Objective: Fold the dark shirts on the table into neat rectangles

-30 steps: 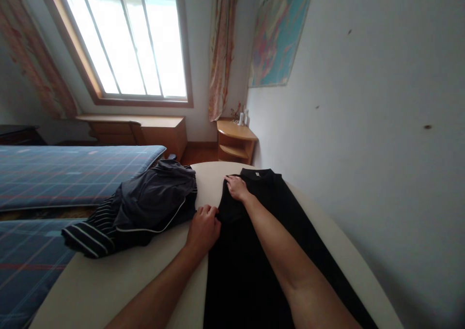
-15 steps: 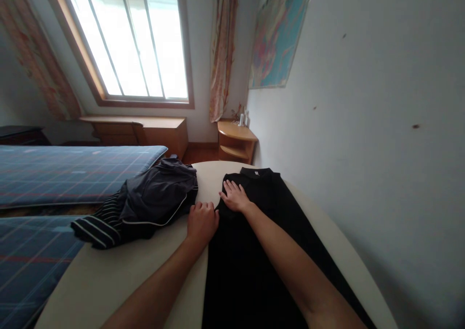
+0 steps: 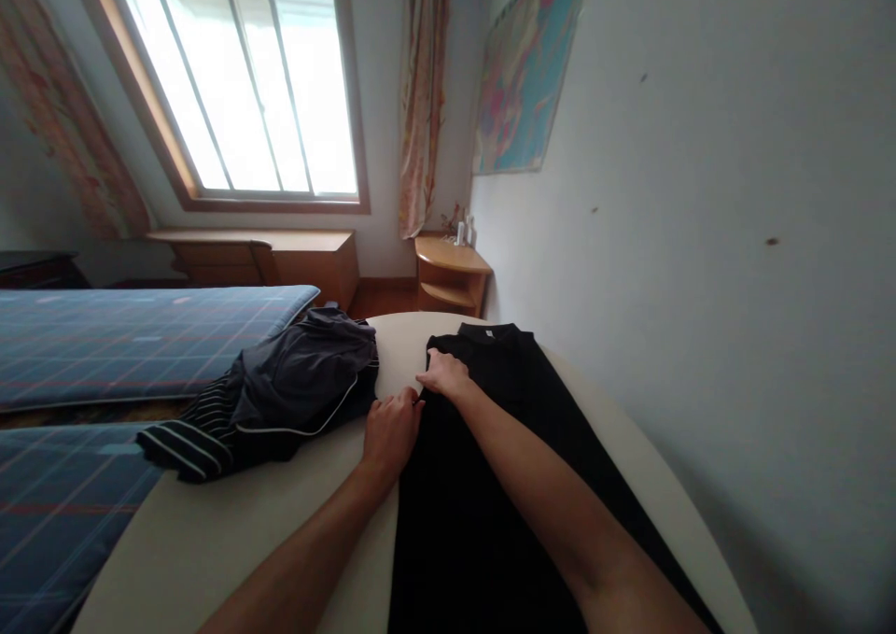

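A black shirt (image 3: 462, 531) lies spread on the desk (image 3: 224, 517), apparently being straightened, left hand (image 3: 390, 431) pinching its edge, right hand (image 3: 444, 373) at the shoulder, grip unclear; gentle, even tension seems called for next.

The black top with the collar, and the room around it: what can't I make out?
In the head view:
Black top: bottom end cut off by the lower edge; the right arm covers part.
Collar label: too small to read.
Left hand: whatever lies under its curled fingers is hidden by them.
Poster: top cut off by the upper edge; print blurred.
Window: glare hides the outside.
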### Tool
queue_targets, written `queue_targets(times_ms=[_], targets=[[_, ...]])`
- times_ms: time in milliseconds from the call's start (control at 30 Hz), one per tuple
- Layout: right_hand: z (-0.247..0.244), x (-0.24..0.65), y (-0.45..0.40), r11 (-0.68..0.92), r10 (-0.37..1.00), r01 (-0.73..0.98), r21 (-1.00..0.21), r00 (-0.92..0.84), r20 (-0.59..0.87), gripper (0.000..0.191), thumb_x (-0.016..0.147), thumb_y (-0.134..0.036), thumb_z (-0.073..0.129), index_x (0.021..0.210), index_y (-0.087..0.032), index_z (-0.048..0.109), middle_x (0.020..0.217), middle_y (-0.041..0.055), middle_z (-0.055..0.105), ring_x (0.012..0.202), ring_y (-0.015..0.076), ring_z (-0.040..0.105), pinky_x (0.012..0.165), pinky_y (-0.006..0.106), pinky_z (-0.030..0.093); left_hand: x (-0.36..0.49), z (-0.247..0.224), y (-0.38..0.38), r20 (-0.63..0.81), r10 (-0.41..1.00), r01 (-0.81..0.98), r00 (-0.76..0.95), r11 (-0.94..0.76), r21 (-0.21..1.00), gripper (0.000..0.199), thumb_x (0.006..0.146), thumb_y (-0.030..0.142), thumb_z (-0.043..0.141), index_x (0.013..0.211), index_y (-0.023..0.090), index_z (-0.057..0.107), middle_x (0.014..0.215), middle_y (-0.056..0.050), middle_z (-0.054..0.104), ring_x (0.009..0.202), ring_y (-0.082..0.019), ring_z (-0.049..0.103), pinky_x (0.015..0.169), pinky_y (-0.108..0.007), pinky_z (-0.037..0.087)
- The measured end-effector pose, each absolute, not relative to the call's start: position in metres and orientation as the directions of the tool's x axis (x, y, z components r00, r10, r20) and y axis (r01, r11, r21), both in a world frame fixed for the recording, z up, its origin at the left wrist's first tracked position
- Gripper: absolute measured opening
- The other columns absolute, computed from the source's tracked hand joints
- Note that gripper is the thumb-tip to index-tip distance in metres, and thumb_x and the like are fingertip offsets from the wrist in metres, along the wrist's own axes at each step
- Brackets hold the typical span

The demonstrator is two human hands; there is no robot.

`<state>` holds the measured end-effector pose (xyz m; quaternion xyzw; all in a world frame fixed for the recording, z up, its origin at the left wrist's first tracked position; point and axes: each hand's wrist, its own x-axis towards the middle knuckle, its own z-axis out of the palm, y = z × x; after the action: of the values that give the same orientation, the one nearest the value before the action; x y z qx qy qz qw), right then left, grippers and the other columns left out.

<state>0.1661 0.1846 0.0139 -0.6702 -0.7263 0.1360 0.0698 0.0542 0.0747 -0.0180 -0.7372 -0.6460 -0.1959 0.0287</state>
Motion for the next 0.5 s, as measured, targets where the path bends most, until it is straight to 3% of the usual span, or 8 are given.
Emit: queue_targets(times_ms=[167,300,500], targets=[[0.011,0.168,0.186,0.092,0.991,0.943,-0.32,-0.118,-0.063,0.06,0.081,-0.028,0.064,0.139,-0.023,0.054,0.126,0.0155,0.068,0.113,0.0309,0.065,0.091,0.038,0.05,0.059,-0.022,0.071,0.303,0.952,0.89,0.049,-0.179,0.42,0.01,0.1,0.025,0.049,0.108,0.022,0.053,0.099,-0.003,0.073,0.085,-0.022,0.07,0.069,-0.029,0.042],[0.005,0.177,0.189,0.14,0.987,0.92,-0.366,-0.161,-0.028,0.062,0.084,-0.022,0.06,0.145,-0.022,0.05,0.134,0.0146,0.062,0.12,0.028,0.061,0.099,0.035,0.047,0.067,-0.019,0.063,0.3,0.951,0.817,0.078,-0.234,0.527,0.014,0.095,0.017,0.053,0.107,0.023,0.052,0.104,-0.003,0.071,0.084,-0.019,0.069,0.071,-0.028,0.042],[-0.003,0.198,0.198,0.242,0.966,0.856,-0.457,-0.255,0.034,0.058,0.085,-0.016,0.056,0.143,-0.011,0.051,0.148,0.0163,0.049,0.134,0.0244,0.05,0.111,0.028,0.038,0.081,-0.01,0.056,0.254,0.96,0.701,0.12,-0.263,0.663,0.015,0.09,0.014,0.052,0.101,0.022,0.057,0.081,0.001,0.067,0.068,-0.015,0.063,0.068,-0.025,0.04]])
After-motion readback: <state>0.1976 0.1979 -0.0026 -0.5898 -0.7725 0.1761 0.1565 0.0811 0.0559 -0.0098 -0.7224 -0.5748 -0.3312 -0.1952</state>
